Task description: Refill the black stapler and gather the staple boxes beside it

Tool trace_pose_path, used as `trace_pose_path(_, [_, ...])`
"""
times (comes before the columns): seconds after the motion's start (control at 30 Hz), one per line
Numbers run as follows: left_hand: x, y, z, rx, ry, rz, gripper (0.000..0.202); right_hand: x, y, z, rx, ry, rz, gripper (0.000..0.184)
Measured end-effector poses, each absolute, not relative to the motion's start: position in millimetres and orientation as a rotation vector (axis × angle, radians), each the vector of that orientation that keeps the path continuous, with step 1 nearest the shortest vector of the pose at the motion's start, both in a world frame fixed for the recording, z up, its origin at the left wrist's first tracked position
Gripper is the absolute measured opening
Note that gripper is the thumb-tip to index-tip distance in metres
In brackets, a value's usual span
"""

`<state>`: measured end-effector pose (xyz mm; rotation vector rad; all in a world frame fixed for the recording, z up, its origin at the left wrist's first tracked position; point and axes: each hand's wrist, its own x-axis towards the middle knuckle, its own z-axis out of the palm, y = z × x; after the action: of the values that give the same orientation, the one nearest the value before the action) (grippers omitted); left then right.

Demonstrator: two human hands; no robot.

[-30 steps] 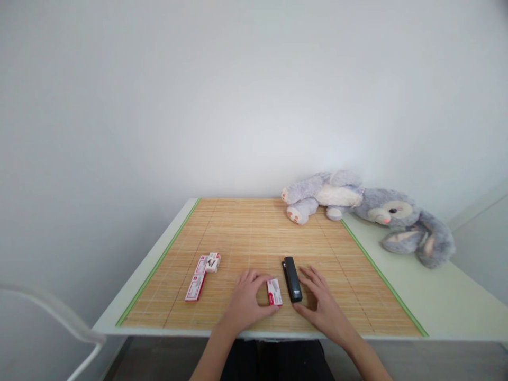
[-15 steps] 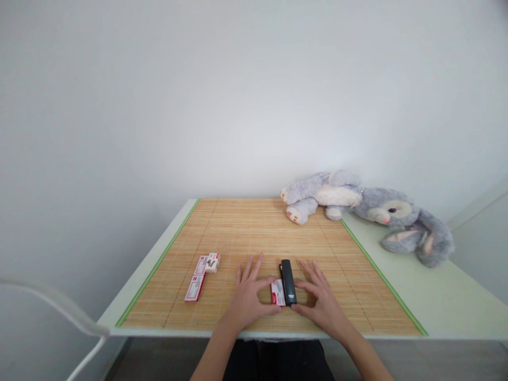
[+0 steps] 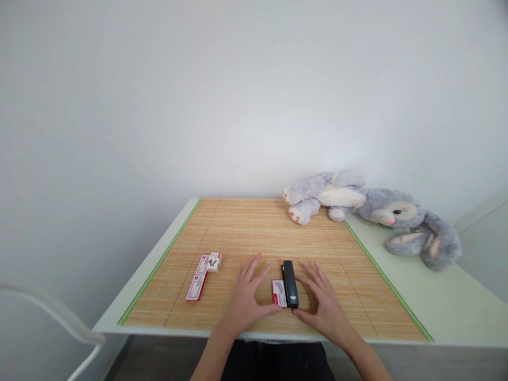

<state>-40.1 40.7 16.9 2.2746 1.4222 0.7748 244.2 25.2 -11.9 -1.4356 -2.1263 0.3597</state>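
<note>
A black stapler (image 3: 290, 284) lies lengthwise on the bamboo mat, pointing away from me. Against its left side sits a small red and white box (image 3: 279, 293). My left hand (image 3: 245, 299) rests just left of that box, fingers spread; its thumb tip is at the box's near edge, and I cannot tell if it touches. To the right of the stapler is my right hand (image 3: 325, 301), fingers apart, thumb tip by the stapler's near end and index fingertip close to its side. Neither hand grips anything.
Two flat red and white boxes (image 3: 196, 286) lie end to end on the left of the mat (image 3: 246, 227), with a small white box (image 3: 214, 262) beside the farther one. A grey plush rabbit (image 3: 341, 196) lies at the back right. A white cable (image 3: 59, 312) curves at lower left.
My left index finger has lifted away from the small box and the hand has opened wider. My right hand stays beside the stapler. The whole view has shifted slightly.
</note>
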Motion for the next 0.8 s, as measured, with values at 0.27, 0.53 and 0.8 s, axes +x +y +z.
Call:
trace_pose_path(0.27, [-152.0, 43.5, 13.4, 1.714, 2.473, 0.956, 0.057, 241.6, 20.9, -9.8, -1.402, -2.082, 0.343, 0.089])
trace_pose_path(0.53, [-171.1, 52.8, 14.7, 1.537, 2.557, 0.768, 0.075, 240.0, 20.5, -10.2, -1.392, -2.085, 0.330, 0.088])
trace_pose_path(0.8, [-137.7, 32.9, 36.2, 1.481, 2.585, 1.155, 0.067, 238.6, 19.8, -8.6, -1.409, -2.075, 0.326, 0.087])
